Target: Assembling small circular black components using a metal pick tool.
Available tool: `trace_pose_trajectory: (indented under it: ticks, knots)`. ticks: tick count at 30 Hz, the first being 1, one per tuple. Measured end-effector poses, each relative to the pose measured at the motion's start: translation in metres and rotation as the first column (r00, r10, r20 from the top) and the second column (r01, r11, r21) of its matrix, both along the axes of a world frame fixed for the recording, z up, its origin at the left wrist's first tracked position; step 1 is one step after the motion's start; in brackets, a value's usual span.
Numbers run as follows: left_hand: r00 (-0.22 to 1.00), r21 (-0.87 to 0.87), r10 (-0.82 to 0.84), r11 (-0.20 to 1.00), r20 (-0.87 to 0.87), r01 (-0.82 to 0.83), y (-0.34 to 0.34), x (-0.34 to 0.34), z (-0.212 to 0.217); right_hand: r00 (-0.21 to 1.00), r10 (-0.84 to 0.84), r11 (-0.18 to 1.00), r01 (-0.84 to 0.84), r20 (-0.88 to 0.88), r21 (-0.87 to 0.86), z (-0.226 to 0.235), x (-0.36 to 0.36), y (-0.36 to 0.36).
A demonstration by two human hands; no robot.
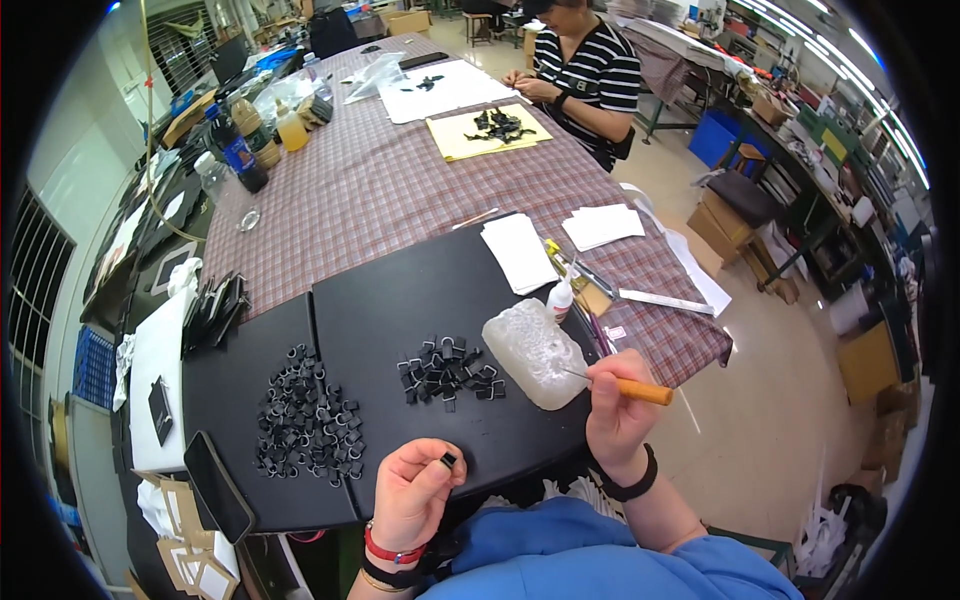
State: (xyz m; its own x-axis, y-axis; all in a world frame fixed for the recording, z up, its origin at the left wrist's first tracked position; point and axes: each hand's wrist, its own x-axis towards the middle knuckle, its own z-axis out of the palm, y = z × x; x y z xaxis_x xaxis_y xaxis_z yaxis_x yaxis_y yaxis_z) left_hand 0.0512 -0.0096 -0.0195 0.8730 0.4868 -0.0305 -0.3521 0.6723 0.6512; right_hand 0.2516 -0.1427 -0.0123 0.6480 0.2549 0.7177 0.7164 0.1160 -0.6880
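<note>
My left hand point(410, 495) is closed in a pinch on a small black tab point(448, 460), held just off the near edge of the black work board point(400, 285). In my right hand point(615, 410) is an awl point(645, 391) with an orange wooden handle. Its thin metal tip points left, over the edge of a cloudy white block point(535, 355); contact is hard to tell. Between the hands and farther off sits a pile of small black tabs with metal rings point(447, 370). A larger pile of similar ringed tabs point(310, 415) lies to the left.
Behind the block stand a small white glue bottle point(560, 299) and several pens. White cards point(518, 252) and a ruler point(665, 301) lie nearby. A phone point(218, 485) rests at the left edge. Across the checkered table sits a person point(585, 75) beside yellow paper point(450, 138) holding black pieces.
</note>
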Motion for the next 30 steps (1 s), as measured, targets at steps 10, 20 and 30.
trace_pose_trajectory:
  ticks: [10,20,30]
  knots:
    - [1.0,-0.023,-0.027,0.999,0.012,0.027,-0.001,-0.001,0.001,0.999,-0.028,0.985,0.034,0.038,-0.171,0.007,0.003,0.002]
    - [0.984,-0.043,-0.059,0.998,-0.167,0.053,0.002,0.005,0.015,0.859,0.51,0.849,-0.51,0.037,0.135,0.006,-0.025,0.001]
    - [0.979,-0.084,-0.042,0.996,-0.199,0.026,0.001,0.006,0.015,0.741,0.637,0.767,-0.636,0.214,-0.08,0.002,-0.031,0.011]
